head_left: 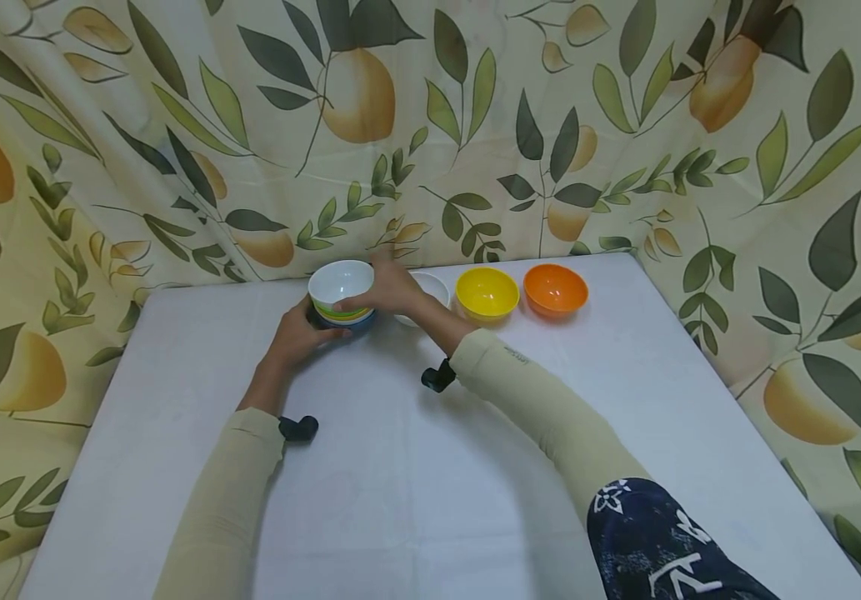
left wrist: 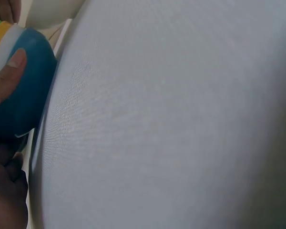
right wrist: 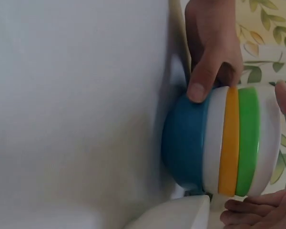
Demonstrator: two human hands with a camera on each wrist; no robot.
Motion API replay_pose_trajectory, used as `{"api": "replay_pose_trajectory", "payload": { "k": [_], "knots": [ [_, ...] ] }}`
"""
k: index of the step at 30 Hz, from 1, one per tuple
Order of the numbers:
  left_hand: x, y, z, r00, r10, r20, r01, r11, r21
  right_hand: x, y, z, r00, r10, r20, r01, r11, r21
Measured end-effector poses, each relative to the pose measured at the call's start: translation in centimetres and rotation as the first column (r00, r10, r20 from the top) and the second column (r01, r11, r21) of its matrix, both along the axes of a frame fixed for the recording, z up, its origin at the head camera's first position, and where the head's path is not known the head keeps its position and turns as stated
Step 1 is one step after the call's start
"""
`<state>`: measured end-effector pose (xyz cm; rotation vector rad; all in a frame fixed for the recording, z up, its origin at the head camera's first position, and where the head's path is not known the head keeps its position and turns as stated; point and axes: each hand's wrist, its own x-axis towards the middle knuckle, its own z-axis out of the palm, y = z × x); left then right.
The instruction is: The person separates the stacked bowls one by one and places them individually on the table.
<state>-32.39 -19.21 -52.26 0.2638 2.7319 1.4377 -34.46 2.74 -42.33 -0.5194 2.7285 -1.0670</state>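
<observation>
A stack of nested bowls stands near the table's far edge. From the bottom come a blue bowl, a white bowl, a yellow-orange bowl, a green bowl and a white top bowl. My left hand grips the blue bowl from the left, its thumb along the bowl's side. At the stack's right side, my right hand has its thumb at the top bowl's rim. In the right wrist view, its other fingers spread beside that bowl with a small gap.
Right of the stack, a separate white bowl sits partly behind the right hand. A yellow bowl and an orange bowl continue the row. The white-covered table meets a leaf-and-fruit patterned cloth at its back.
</observation>
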Motion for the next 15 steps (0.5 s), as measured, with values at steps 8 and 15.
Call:
{"api": "replay_pose_trajectory", "payload": {
  "k": [8, 15],
  "knots": [
    [0.09, 0.02, 0.11, 1.0, 0.004, -0.009, -0.004, 1.0, 0.005, -0.11, -0.53, -0.21, 1.0, -0.007, 0.002, 0.007, 1.0, 0.01],
    [0.29, 0.03, 0.22, 1.0, 0.0, -0.013, 0.0, 1.0, -0.001, -0.08, -0.53, -0.21, 1.0, 0.002, -0.015, -0.003, 1.0, -0.02]
  ]
}}
